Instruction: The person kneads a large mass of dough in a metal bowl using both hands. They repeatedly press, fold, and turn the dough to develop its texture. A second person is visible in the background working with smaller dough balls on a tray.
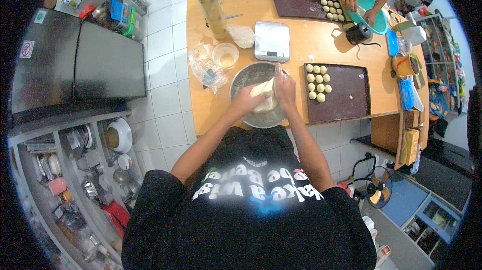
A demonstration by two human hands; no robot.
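A steel mixing bowl [263,120] stands at the table's near edge with a lump of pale dough [266,100] inside. My left hand [248,100] grips the dough from the left side. On the dough's right side is my right hand [284,87], its fingers curled at the bowl's far right rim; part of the dough lies against it. Just beyond the bowl sits a silver kitchen scale [272,40]. To the right, a dark baking tray [344,93] bears rows of small dough balls [319,79] along its left side. A clear plastic cup [226,56] stands left of the scale.
A large roll of plastic film [211,10] stands at the far left, near crumpled plastic [207,72]. Another dark tray [297,0] with dough balls lies at the back. A person in red works with both hands in a turquoise bowl [379,21], near a black kettle [357,33].
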